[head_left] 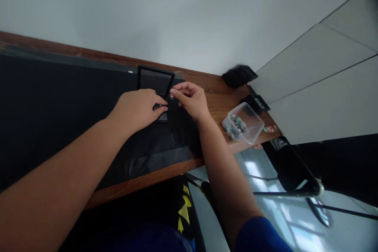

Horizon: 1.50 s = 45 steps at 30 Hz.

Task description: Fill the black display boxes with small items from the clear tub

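My left hand (138,108) rests on the black mat (59,114) with its fingers curled round a small dark part (161,112) that I cannot name. My right hand (191,100) sits just right of it, thumb and forefinger pinched on a tiny pale piece (171,96). Both hands meet in front of a shallow black square tray (156,80) lying at the mat's far edge. What lies under the left palm is hidden.
A clear plastic tub (243,123) with small colourful parts stands on the wooden desk (218,98) to the right. Two black trays (239,75) lie beyond it by the wall. A dark chair (295,173) stands at the lower right.
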Motion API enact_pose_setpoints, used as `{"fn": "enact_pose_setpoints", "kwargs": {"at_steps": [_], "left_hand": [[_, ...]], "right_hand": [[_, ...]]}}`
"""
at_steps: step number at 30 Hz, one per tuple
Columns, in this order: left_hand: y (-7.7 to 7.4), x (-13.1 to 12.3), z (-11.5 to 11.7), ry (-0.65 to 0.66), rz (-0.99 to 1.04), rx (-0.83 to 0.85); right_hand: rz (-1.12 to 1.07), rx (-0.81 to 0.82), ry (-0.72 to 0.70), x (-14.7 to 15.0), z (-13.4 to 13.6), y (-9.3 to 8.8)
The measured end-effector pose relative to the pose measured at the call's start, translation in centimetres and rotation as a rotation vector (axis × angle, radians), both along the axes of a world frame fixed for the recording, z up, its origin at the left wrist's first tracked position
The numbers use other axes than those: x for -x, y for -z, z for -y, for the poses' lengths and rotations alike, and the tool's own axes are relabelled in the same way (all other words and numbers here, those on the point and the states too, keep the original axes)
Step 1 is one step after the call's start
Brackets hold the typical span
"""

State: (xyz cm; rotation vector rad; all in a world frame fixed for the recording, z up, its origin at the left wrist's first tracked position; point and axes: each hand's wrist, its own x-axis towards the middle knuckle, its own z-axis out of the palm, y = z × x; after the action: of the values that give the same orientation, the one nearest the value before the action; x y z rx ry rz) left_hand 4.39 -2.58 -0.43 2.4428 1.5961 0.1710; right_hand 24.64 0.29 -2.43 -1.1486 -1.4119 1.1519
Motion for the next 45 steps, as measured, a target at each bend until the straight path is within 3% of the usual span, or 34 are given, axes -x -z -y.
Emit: {"fn": "enact_pose_setpoints", "kwargs": {"at_steps": [9,21,28,38,45], "left_hand": [[-0.2,1.6,-0.5,-0.070,-0.025,0.049],[-0.4,2.4,-0.8,-0.081,0.006,0.050],[-0.5,3.6,-1.4,-0.122,0.097,0.026],[-2.2,4.4,-1.1,-0.239,0.045,0.054],[-1.1,5.0,-1.7,-0.216,0.040,0.056]], "right_hand": [[0.127,0.018,-0.119,-0.2,-0.4,1.4],[0.103,0.087,-0.076,1.3,0.2,1.8],[0.213,-0.004,-0.056,1.1,0.5,1.5],[0.435,-0.181,-0.222,-0.1,1.5,0.4],[0.475,-0.200,-0.168,0.8,1.3,0.8]]}}
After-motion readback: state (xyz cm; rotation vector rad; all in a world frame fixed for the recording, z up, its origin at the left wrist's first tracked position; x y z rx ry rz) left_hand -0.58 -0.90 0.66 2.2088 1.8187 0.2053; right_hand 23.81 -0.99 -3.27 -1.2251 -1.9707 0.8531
